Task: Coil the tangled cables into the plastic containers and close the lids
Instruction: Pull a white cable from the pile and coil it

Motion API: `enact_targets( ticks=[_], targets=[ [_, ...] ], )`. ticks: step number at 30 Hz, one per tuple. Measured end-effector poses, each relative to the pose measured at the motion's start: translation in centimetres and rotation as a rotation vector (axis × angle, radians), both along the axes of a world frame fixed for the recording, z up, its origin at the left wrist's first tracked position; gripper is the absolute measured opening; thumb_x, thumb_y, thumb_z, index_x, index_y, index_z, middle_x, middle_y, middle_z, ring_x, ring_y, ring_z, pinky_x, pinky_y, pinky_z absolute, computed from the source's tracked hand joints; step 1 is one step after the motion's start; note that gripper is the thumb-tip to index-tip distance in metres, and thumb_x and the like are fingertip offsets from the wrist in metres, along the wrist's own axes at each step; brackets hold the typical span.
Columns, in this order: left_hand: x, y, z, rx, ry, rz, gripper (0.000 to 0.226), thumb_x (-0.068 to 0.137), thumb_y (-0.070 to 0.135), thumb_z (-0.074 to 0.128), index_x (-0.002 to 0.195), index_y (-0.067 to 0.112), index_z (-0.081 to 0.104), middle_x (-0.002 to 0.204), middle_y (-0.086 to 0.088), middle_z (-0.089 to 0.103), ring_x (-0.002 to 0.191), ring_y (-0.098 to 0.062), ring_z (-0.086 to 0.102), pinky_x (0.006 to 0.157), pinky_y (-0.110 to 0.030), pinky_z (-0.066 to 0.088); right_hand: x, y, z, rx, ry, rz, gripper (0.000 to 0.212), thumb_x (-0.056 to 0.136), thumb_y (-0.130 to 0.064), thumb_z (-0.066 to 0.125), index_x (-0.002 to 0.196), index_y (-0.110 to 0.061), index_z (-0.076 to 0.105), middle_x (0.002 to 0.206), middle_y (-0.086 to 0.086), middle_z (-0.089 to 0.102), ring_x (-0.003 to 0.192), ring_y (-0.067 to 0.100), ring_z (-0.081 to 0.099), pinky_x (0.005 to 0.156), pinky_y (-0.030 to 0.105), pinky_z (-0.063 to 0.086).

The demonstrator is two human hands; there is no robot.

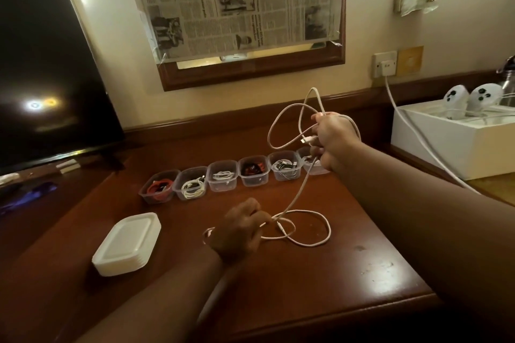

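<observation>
A: While the right hand grips raised loops of the white cable, where is the rest?

B: On the near worktop, pinched by the left hand; its crossed loops may knot if pulled.

Your right hand is raised, arm stretched forward from the lower right, fingers curled tight round the white cable, back of the hand toward you. Your left hand sits low near the counter, forearm coming in from the lower left, fingers curled, pinching the same cable at the fingertips.
</observation>
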State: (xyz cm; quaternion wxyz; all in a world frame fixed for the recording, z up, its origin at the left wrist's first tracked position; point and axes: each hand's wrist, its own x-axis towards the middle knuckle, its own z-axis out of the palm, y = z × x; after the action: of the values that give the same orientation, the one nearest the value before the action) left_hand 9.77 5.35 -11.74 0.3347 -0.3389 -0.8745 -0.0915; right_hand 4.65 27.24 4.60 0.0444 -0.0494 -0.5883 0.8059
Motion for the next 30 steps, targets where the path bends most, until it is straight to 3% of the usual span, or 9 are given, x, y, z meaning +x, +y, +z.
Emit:
enact_targets(
  ticks=[4,6,8,10,13,15,21,26,30],
  targets=[
    [0.0,0.1,-0.7,-0.069,-0.157,0.227,0.021,0.092,0.036,0.055,0.106,0.025,0.065,0.094,0.007,0.064,0.085,-0.014,0.057,0.077,-0.037,0.046,-0.3,0.7,0.2,-0.122,0.032,-0.049,0.019,0.103,-0.018,0.037,0.091,-0.019,0.052,0.067,-0.001,0.041,0.042,0.007,0.032,0.036,0.021,0.026],
    [-1.0,0.1,0.1,0.183,-0.274,0.33,0.011,0.097,0.028,0.056,0.096,0.024,0.066,0.089,0.004,0.066,0.081,-0.015,0.06,0.076,-0.041,0.049,-0.3,0.7,0.1,-0.075,0.068,-0.058,0.019,0.103,-0.02,0.037,0.089,-0.02,0.05,0.065,-0.001,0.043,0.041,0.009,0.036,0.037,0.022,0.027],
    [-1.9,0.2,2.3,0.606,-0.378,0.397,0.016,0.1,0.023,0.054,0.085,0.025,0.06,0.074,0.002,0.063,0.068,-0.015,0.059,0.065,-0.04,0.05,-0.1,0.8,0.0,0.066,0.132,-0.068,0.018,0.103,-0.023,0.039,0.089,-0.021,0.05,0.063,0.0,0.047,0.04,0.012,0.046,0.038,0.023,0.033],
    [-2.5,0.3,5.3,0.859,-0.449,0.442,0.017,0.102,0.029,0.05,0.088,0.022,0.057,0.075,-0.002,0.063,0.072,-0.021,0.063,0.065,-0.038,0.049,0.0,0.8,-0.2,0.306,0.222,-0.095,0.018,0.102,-0.025,0.042,0.088,-0.02,0.051,0.068,0.002,0.053,0.049,0.015,0.053,0.045,0.028,0.043],
    [-2.8,0.6,9.4,0.9,-0.405,0.43,0.021,0.101,0.036,0.052,0.095,0.017,0.058,0.083,-0.003,0.063,0.078,-0.022,0.061,0.067,-0.037,0.051,0.5,0.9,-0.4,0.634,0.349,-0.139,0.017,0.1,-0.025,0.046,0.089,-0.017,0.057,0.075,0.001,0.059,0.062,0.015,0.055,0.051,0.026,0.041],
    [-2.8,0.9,11.6,0.923,-0.388,0.419,0.019,0.098,0.036,0.059,0.097,0.017,0.061,0.086,0.0,0.063,0.081,-0.017,0.06,0.066,-0.033,0.049,0.8,0.9,-0.6,0.698,0.387,-0.128,0.017,0.099,-0.025,0.047,0.089,-0.017,0.058,0.076,0.001,0.061,0.067,0.016,0.058,0.05,0.025,0.038],
    [-2.0,0.9,16.1,1.039,-0.408,0.33,0.004,0.09,0.023,0.07,0.091,0.019,0.07,0.077,0.004,0.061,0.068,-0.01,0.053,0.056,-0.023,0.041,0.3,1.9,-0.1,0.648,0.355,-0.094,0.021,0.096,-0.027,0.05,0.084,-0.013,0.061,0.067,0.0,0.056,0.062,0.017,0.053,0.053,0.029,0.041],
    [-1.1,0.3,17.4,1.578,-0.622,-0.097,0.022,0.096,0.001,0.047,0.099,0.016,0.063,0.067,0.0,0.051,0.047,-0.007,0.039,0.042,-0.019,0.027,0.0,2.3,-0.1,0.388,0.227,0.019,0.024,0.097,-0.035,0.052,0.08,-0.019,0.06,0.066,-0.001,0.049,0.058,0.014,0.044,0.05,0.028,0.037],
    [-0.2,0.9,17.1,1.827,-0.756,-0.264,0.028,0.098,0.0,0.041,0.103,0.015,0.063,0.071,-0.001,0.054,0.053,-0.007,0.044,0.046,-0.018,0.034,2.2,1.2,0.1,0.569,0.341,0.231,0.027,0.094,-0.041,0.061,0.097,-0.014,0.061,0.069,-0.002,0.053,0.053,0.007,0.046,0.044,0.019,0.039]
  ],
)
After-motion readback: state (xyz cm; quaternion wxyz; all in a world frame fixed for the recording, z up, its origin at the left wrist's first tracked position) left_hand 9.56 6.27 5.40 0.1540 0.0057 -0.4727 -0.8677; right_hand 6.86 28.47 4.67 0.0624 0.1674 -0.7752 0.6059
